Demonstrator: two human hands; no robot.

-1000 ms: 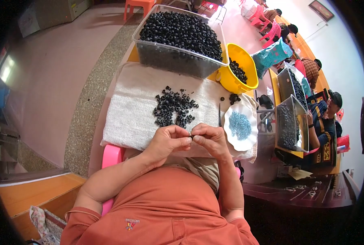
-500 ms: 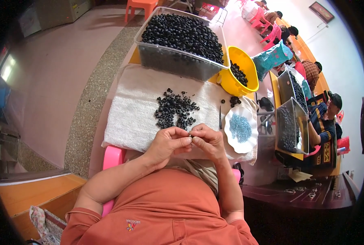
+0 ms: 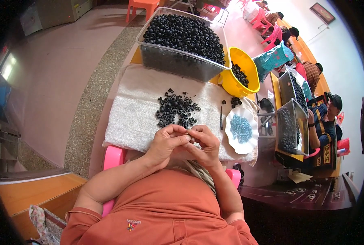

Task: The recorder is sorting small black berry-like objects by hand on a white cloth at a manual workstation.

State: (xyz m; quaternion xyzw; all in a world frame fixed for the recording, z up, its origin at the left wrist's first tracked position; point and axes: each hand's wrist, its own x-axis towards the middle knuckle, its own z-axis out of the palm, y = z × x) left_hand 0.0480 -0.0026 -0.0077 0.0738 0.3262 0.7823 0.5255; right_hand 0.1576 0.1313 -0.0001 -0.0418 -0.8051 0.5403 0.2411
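My left hand (image 3: 167, 143) and my right hand (image 3: 204, 143) meet fingertip to fingertip over the near edge of a white towel (image 3: 129, 114). Between the fingertips sits a small dark ring-shaped part (image 3: 187, 131), pinched from both sides. Just beyond the hands lies a loose pile of small black rings (image 3: 177, 110) on the towel. To the right of my right hand stands a white scalloped plate (image 3: 231, 136) holding tiny blue pieces (image 3: 241, 127).
A clear bin (image 3: 178, 61) heaped with black rings stands at the towel's far edge, a yellow bowl (image 3: 231, 83) beside it. A thin dark tool (image 3: 221, 118) lies near the plate. More bins and other seated people are at the right. Pink stool edges show under the towel.
Both hands stay joined at the same spot on the towel's near edge; only the fingers shift slightly.
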